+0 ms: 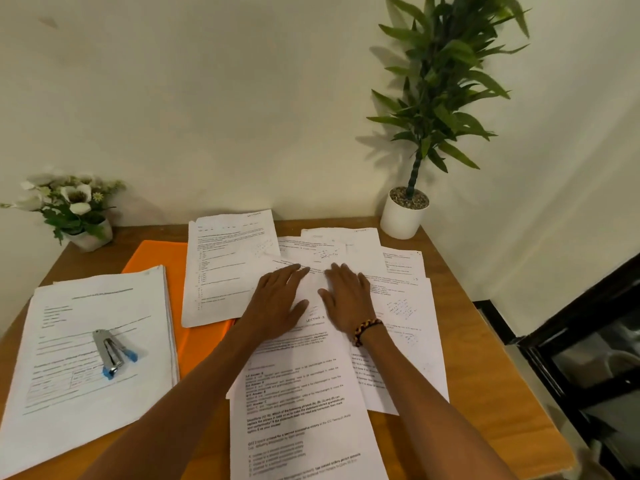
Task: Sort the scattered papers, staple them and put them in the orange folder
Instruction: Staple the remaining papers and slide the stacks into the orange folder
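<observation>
From the head camera, both hands lie flat on the loose printed sheets spread over the middle and right of the wooden desk. The left hand and the right hand rest side by side with fingers straight and lightly spread, palms pressing the top page; neither grip pinches or curls round anything.

The likely trouble is in gathering: the sheets overlap at odd angles, so sliding them under flat palms could crease a corner, push the far pages toward the white plant pot, or mix the order. One sheet lies over the orange folder and would have to be cleared off before filing.

The folder lies to the left of both hands, partly hidden under that sheet and under a squared stack of papers at the near left. The stapler sits on that stack, well apart from either hand. A flower pot stands at the far-left corner.
</observation>
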`<state>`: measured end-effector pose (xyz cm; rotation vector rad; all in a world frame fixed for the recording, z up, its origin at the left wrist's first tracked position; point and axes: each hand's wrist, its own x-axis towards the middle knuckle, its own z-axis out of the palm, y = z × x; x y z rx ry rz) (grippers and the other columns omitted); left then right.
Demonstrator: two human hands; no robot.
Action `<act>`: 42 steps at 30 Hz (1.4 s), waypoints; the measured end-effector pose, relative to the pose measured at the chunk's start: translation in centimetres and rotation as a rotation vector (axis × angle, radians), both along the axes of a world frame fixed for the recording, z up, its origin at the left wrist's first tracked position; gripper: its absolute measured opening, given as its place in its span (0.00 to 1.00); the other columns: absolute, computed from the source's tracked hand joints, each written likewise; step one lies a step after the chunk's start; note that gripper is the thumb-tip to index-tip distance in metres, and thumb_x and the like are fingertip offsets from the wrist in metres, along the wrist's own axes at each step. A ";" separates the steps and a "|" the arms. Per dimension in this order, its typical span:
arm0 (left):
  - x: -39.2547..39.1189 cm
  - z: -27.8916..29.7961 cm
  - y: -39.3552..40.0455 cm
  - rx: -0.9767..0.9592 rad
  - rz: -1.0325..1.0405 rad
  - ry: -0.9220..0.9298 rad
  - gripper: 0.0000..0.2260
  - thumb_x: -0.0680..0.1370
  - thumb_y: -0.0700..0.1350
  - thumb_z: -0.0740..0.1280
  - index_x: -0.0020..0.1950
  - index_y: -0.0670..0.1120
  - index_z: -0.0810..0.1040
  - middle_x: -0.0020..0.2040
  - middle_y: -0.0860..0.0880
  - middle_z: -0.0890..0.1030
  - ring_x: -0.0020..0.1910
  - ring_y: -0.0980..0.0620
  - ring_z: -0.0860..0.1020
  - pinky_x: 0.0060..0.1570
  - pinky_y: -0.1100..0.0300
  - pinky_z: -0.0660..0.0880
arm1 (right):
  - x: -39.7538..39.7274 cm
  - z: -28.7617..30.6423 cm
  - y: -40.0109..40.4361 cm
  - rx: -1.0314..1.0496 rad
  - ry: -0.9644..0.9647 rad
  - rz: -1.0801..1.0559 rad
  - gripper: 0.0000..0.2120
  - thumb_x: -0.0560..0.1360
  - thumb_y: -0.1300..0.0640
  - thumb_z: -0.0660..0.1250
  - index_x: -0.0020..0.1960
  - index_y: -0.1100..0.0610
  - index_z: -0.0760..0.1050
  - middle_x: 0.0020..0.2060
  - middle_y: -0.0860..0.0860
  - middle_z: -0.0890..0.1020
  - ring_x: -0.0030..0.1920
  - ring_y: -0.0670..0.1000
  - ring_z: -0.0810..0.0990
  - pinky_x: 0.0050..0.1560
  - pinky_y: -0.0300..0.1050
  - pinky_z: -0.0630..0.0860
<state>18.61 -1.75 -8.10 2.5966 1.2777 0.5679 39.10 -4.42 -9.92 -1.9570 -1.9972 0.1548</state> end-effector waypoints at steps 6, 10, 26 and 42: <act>1.4 -1.2 2.2 -0.087 0.033 0.204 0.36 0.77 0.68 0.40 0.82 0.54 0.55 0.83 0.48 0.53 0.82 0.46 0.54 0.79 0.45 0.52 | 0.2 0.2 0.6 0.151 -0.002 -0.013 0.24 0.79 0.43 0.60 0.71 0.53 0.70 0.66 0.50 0.77 0.66 0.53 0.74 0.67 0.55 0.67; 1.1 -1.9 2.0 -0.089 0.023 0.238 0.34 0.79 0.67 0.40 0.83 0.55 0.52 0.84 0.47 0.51 0.82 0.46 0.53 0.79 0.45 0.53 | 0.9 1.0 3.6 0.064 -0.019 -0.079 0.28 0.82 0.41 0.54 0.76 0.54 0.64 0.76 0.54 0.68 0.77 0.55 0.64 0.75 0.58 0.60; -2.9 -2.2 5.4 -0.094 0.211 0.247 0.33 0.83 0.65 0.41 0.84 0.50 0.45 0.84 0.48 0.45 0.83 0.50 0.42 0.80 0.47 0.40 | -0.6 0.8 6.3 0.106 -0.262 -0.027 0.29 0.82 0.44 0.46 0.79 0.53 0.62 0.78 0.53 0.65 0.80 0.54 0.59 0.79 0.59 0.52; -2.8 -2.8 5.3 -0.030 0.199 0.273 0.39 0.79 0.66 0.30 0.84 0.45 0.46 0.82 0.48 0.43 0.83 0.48 0.44 0.80 0.48 0.40 | -9.0 3.5 12.1 -0.181 -0.113 0.280 0.22 0.86 0.47 0.45 0.77 0.49 0.62 0.78 0.48 0.64 0.81 0.53 0.54 0.79 0.60 0.47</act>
